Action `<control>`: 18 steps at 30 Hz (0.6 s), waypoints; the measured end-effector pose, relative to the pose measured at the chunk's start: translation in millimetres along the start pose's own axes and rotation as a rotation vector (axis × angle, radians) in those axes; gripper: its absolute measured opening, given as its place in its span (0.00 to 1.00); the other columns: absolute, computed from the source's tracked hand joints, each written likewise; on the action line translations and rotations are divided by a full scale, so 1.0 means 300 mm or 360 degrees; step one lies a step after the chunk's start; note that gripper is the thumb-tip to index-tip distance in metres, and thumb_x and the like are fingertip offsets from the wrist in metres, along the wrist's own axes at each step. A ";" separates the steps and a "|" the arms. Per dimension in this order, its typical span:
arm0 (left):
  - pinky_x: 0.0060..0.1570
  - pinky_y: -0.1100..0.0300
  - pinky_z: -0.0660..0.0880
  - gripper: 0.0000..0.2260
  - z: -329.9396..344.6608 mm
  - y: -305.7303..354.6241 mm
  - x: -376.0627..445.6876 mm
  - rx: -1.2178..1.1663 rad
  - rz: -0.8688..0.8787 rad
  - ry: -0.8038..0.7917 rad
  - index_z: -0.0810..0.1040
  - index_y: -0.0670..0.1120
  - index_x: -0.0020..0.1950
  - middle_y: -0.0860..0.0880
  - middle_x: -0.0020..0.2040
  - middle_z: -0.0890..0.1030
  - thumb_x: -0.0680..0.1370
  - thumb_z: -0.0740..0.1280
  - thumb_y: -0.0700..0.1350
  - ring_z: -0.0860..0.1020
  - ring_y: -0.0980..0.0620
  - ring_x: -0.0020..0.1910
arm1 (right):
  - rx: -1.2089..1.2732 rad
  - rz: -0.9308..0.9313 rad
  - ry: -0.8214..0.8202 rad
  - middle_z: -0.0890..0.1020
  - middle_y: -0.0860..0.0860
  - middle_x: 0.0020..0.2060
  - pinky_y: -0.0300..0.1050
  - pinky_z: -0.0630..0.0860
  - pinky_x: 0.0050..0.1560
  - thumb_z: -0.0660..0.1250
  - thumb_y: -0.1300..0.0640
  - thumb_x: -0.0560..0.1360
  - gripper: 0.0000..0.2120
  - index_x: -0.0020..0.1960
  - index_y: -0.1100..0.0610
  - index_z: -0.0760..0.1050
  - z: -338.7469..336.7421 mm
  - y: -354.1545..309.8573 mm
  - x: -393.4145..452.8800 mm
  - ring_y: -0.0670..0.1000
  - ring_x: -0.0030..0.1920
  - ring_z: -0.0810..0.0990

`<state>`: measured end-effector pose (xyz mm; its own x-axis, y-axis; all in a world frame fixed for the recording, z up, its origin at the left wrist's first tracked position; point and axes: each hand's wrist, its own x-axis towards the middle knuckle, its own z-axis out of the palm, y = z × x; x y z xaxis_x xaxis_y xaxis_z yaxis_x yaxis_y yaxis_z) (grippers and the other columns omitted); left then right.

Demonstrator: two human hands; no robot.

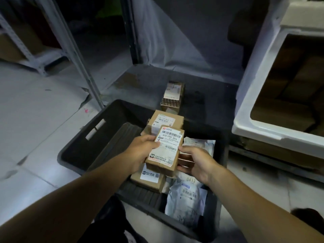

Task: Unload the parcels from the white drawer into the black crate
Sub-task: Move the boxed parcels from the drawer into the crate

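I see both hands on one small cardboard parcel (165, 149) held over the black crate (82, 137). My left hand (142, 149) grips its left edge, thumb curled onto the label; my right hand (194, 162) holds the right side, its fingertips tucked under and out of sight. Below lie more boxes and a grey mailer bag (185, 199), partly covered by the held parcel. Another box (172, 97) sits beyond the crate's far rim. The white drawer (259, 106) at right is cut off by the frame; its brown contents are too dark to make out.
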<state>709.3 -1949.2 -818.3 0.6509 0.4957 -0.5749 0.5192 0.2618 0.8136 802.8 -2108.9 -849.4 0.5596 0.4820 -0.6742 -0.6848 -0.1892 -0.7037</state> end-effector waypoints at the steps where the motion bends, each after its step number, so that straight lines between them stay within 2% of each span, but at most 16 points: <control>1: 0.43 0.54 0.83 0.09 -0.011 -0.019 0.021 -0.0005 -0.0019 0.0004 0.81 0.47 0.58 0.46 0.48 0.87 0.81 0.68 0.37 0.86 0.48 0.46 | -0.0003 0.0020 0.0006 0.87 0.57 0.52 0.51 0.82 0.49 0.68 0.59 0.79 0.10 0.59 0.59 0.81 0.008 0.013 0.021 0.56 0.52 0.86; 5: 0.40 0.55 0.82 0.08 -0.040 -0.070 0.087 0.0070 -0.0088 0.0010 0.80 0.45 0.59 0.44 0.50 0.86 0.80 0.69 0.38 0.86 0.48 0.45 | -0.0037 0.0093 0.0018 0.87 0.57 0.51 0.53 0.82 0.56 0.68 0.59 0.79 0.10 0.59 0.60 0.82 0.031 0.051 0.092 0.57 0.54 0.85; 8: 0.50 0.49 0.83 0.11 -0.056 -0.105 0.138 0.0127 -0.0107 0.0023 0.79 0.44 0.62 0.42 0.53 0.86 0.80 0.69 0.37 0.86 0.44 0.50 | -0.0054 0.0150 0.0009 0.87 0.56 0.51 0.51 0.82 0.51 0.67 0.59 0.80 0.10 0.60 0.59 0.81 0.044 0.085 0.138 0.57 0.55 0.85; 10: 0.54 0.46 0.82 0.11 -0.057 -0.127 0.170 0.0146 -0.0125 0.0037 0.79 0.43 0.63 0.42 0.54 0.85 0.80 0.69 0.37 0.85 0.44 0.51 | -0.0052 0.0185 0.0009 0.87 0.57 0.52 0.51 0.82 0.52 0.66 0.59 0.80 0.11 0.61 0.59 0.81 0.046 0.107 0.168 0.58 0.57 0.85; 15: 0.44 0.54 0.81 0.11 -0.029 -0.172 0.226 0.0154 -0.0091 0.0050 0.78 0.43 0.63 0.46 0.51 0.85 0.81 0.67 0.34 0.84 0.47 0.47 | -0.0048 0.0146 0.0098 0.87 0.55 0.48 0.48 0.81 0.49 0.67 0.60 0.81 0.06 0.56 0.58 0.79 0.040 0.133 0.222 0.55 0.49 0.85; 18: 0.42 0.57 0.80 0.14 -0.023 -0.195 0.244 0.0205 -0.0042 0.0053 0.77 0.43 0.65 0.49 0.48 0.84 0.81 0.66 0.34 0.84 0.51 0.45 | -0.0026 0.0145 0.0120 0.87 0.55 0.48 0.49 0.82 0.50 0.67 0.62 0.81 0.03 0.54 0.57 0.78 0.041 0.157 0.236 0.55 0.49 0.85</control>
<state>722.9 -1922.7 -907.3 0.6186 0.5176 -0.5911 0.6041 0.1677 0.7791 804.3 -2073.2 -927.4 0.5293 0.3966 -0.7501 -0.7273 -0.2433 -0.6418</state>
